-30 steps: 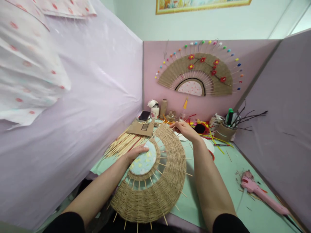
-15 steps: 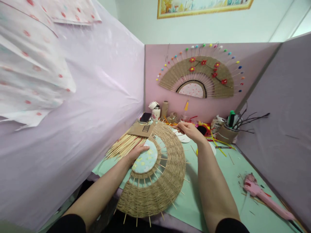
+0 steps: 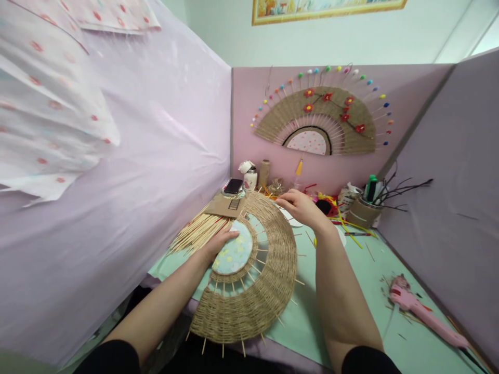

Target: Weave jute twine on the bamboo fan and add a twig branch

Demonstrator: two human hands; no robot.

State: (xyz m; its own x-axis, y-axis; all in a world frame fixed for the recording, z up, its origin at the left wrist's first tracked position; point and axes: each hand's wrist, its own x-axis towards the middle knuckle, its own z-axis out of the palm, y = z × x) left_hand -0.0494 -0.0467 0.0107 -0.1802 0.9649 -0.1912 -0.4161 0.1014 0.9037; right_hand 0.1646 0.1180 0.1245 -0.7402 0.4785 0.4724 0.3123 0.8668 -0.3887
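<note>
Compared with half a second ago, the right hand is a bit further left, closer to the outer edge of a big tan woven-cord fan with thin wooden ribs and a light blue, yellow-patterned fabric centre. Its fingers are bunched close together near the fan's far end, but I honestly can't tell what, if anything, is pinched between them. Left hand has the fan by its fabric centre, thumb flat on top, other fingers mostly hidden. The fan itself is tilted over the front of a pale green table, lower part hanging past the near edge.

Just beyond the left hand there's a spread of thin pale wooden sticks, with a flat brown cardboard piece lying over their far ends and a black phone behind it. Over on the right lies a pink glue gun, well apart from both hands.
</note>
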